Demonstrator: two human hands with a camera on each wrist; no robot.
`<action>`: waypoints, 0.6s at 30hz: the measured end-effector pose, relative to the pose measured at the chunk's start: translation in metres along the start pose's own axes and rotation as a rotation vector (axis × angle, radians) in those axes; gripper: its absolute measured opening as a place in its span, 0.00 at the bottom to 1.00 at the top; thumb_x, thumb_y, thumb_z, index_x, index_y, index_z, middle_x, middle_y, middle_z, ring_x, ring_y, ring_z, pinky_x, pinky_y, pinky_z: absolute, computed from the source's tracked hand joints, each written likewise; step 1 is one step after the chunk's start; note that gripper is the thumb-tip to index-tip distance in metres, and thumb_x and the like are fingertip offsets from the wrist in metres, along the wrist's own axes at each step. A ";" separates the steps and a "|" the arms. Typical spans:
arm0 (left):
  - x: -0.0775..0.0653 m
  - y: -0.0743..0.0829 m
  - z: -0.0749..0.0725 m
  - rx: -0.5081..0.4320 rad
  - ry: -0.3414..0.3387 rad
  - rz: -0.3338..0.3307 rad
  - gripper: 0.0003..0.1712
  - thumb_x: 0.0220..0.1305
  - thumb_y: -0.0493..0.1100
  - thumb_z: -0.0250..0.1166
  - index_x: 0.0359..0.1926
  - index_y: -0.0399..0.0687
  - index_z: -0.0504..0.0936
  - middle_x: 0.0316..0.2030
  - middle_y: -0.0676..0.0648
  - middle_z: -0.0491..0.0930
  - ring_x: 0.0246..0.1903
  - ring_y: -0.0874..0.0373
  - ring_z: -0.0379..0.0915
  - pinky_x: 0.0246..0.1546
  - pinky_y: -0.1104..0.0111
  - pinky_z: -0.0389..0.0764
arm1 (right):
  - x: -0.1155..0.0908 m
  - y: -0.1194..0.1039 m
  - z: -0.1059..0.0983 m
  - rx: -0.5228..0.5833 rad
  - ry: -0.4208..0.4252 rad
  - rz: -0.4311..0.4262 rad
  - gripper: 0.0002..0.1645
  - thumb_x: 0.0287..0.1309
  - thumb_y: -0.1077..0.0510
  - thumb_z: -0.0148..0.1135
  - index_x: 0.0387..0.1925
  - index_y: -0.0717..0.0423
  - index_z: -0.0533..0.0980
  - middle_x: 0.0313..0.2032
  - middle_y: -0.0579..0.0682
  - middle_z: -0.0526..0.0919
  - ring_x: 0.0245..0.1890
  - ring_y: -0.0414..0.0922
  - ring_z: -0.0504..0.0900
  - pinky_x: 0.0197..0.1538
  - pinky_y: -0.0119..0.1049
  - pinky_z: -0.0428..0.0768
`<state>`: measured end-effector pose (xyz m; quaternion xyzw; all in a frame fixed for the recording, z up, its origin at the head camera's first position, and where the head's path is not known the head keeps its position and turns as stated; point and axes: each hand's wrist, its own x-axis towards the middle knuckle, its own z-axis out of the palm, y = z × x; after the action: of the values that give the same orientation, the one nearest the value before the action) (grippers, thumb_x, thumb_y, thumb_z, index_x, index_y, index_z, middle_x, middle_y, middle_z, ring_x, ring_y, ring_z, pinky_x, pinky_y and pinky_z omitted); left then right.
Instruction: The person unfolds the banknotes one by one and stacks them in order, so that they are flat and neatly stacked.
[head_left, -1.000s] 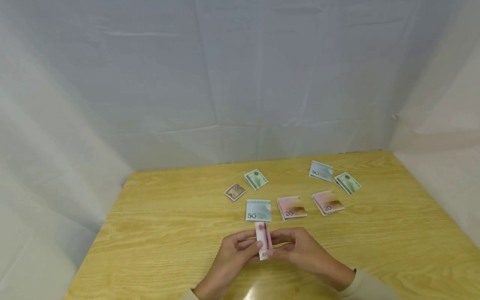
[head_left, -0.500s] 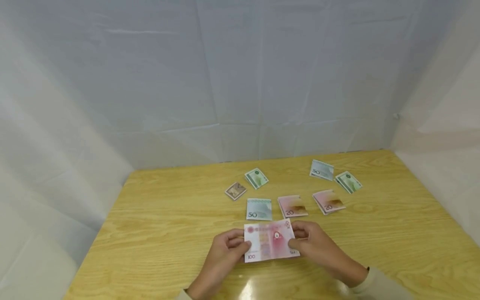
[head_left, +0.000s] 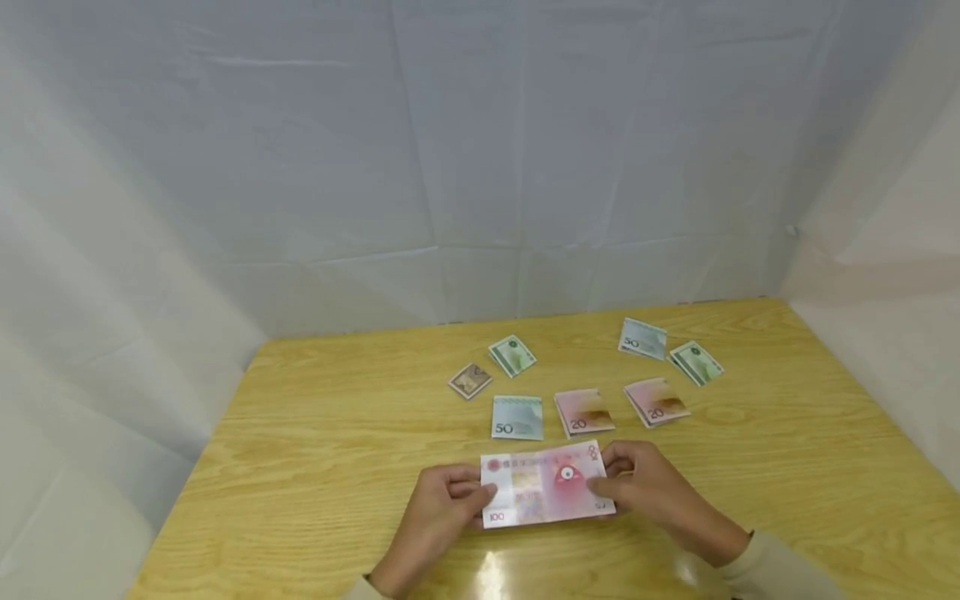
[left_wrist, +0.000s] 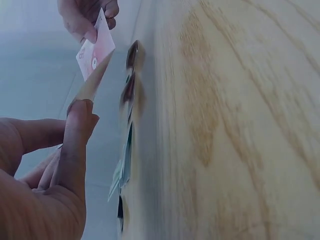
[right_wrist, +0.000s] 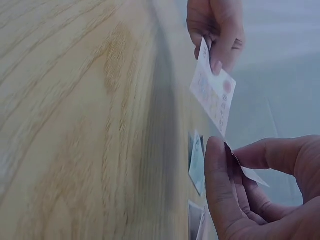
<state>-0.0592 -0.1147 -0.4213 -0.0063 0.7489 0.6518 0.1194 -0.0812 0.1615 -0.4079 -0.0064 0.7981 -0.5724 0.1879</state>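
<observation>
A pink banknote [head_left: 536,492] marked 100 is stretched out flat between both hands, above the near part of the table. My left hand [head_left: 442,512] pinches its left end, thumb on the printed face and fingers behind. The right hand [head_left: 660,492] pinches the other end the same way. In the left wrist view the banknote [left_wrist: 97,57] shows well above the wood, creased near its middle. The right wrist view shows the right thumb and fingers [right_wrist: 220,175] closed on the banknote's edge. Just beyond it lies a folded blue-green 50 note [head_left: 517,417].
Two folded pinkish 20 notes [head_left: 585,412] lie right of the near 50 note. Farther back are a brown folded note [head_left: 470,381], two green ones [head_left: 513,356] and another 50 note [head_left: 642,338]. White sheeting [head_left: 480,167] encloses the wooden table [head_left: 337,467].
The pink banknote, folded narrow a second ago, has been opened out to full width. My right hand has moved rightward with its end; the left shifted slightly left.
</observation>
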 end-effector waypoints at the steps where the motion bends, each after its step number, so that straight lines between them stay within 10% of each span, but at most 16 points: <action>1: 0.000 -0.001 0.000 0.003 -0.003 -0.003 0.16 0.62 0.33 0.69 0.48 0.26 0.82 0.34 0.39 0.87 0.30 0.54 0.84 0.30 0.66 0.90 | 0.001 0.002 -0.001 -0.006 -0.002 -0.003 0.10 0.56 0.64 0.70 0.35 0.66 0.77 0.33 0.54 0.76 0.32 0.46 0.78 0.32 0.40 0.86; 18: 0.011 -0.003 -0.005 0.274 -0.097 -0.033 0.10 0.59 0.32 0.73 0.39 0.28 0.84 0.27 0.44 0.86 0.22 0.56 0.82 0.24 0.65 0.89 | 0.008 0.019 -0.006 -0.081 -0.073 -0.043 0.11 0.53 0.64 0.74 0.28 0.63 0.77 0.23 0.51 0.80 0.23 0.43 0.80 0.26 0.35 0.85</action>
<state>-0.0708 -0.1186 -0.4257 0.0293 0.8242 0.5408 0.1656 -0.0866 0.1716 -0.4265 -0.0522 0.8130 -0.5428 0.2043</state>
